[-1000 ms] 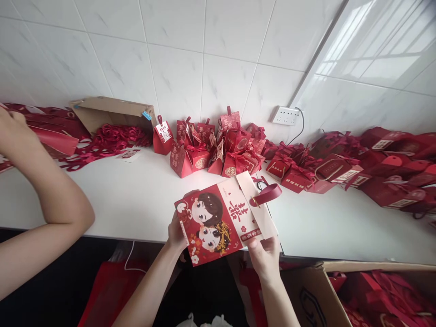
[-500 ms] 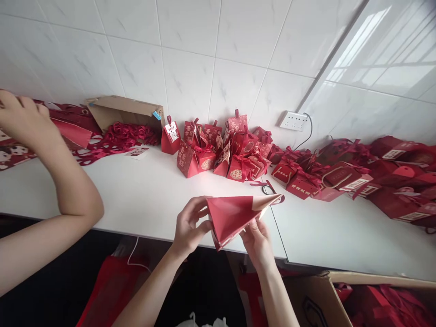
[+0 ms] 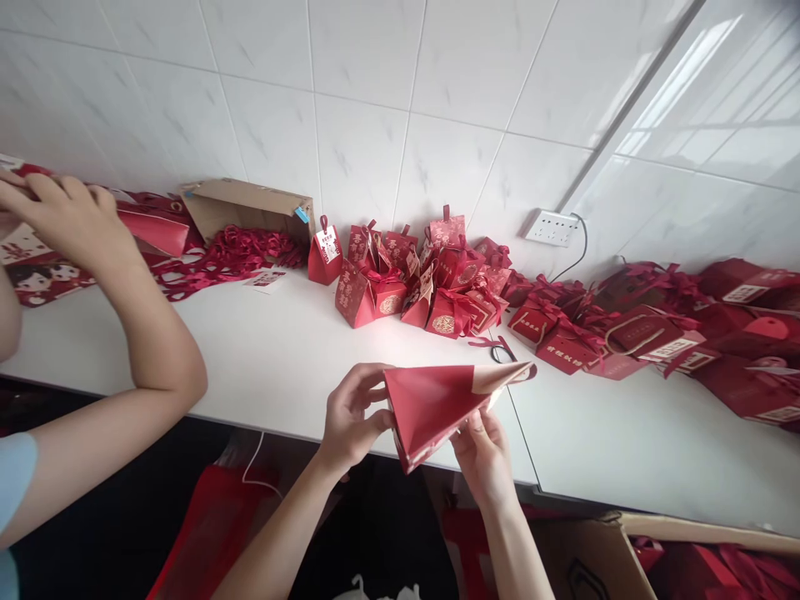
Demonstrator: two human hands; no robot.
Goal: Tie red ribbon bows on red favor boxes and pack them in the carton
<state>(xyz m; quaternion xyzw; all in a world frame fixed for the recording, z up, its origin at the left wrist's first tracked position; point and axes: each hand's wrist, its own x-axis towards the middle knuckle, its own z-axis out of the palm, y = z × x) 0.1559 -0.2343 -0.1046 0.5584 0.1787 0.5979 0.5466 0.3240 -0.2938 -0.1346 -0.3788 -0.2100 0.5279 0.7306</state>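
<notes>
A red paper gift box (image 3: 431, 408), part-folded into a pointed shape with one face open toward me, is held up over the front edge of the white table (image 3: 268, 367). My left hand (image 3: 355, 421) grips its left corner between thumb and fingers. Under the right side, my right hand (image 3: 484, 450) pinches the lower edge, its fingertips partly hidden behind the card. A cream-coloured flap and a ribbon loop stick out at the box's right tip. Just behind it on the table lies a piece of dark red ribbon (image 3: 491, 342).
Finished red gift boxes (image 3: 384, 292) stand in a cluster by the wall, with more boxes (image 3: 743, 333) heaped at right. Ribbons (image 3: 250, 250) spill from a cardboard box (image 3: 250, 200). A co-worker's arm (image 3: 150, 333) reaches in at left. An open carton (image 3: 600, 533) sits below right.
The view has shifted slightly, so the scene sits a little further right. Both my hands keep their hold on the box. The co-worker's second hand and sleeve now show at left.
</notes>
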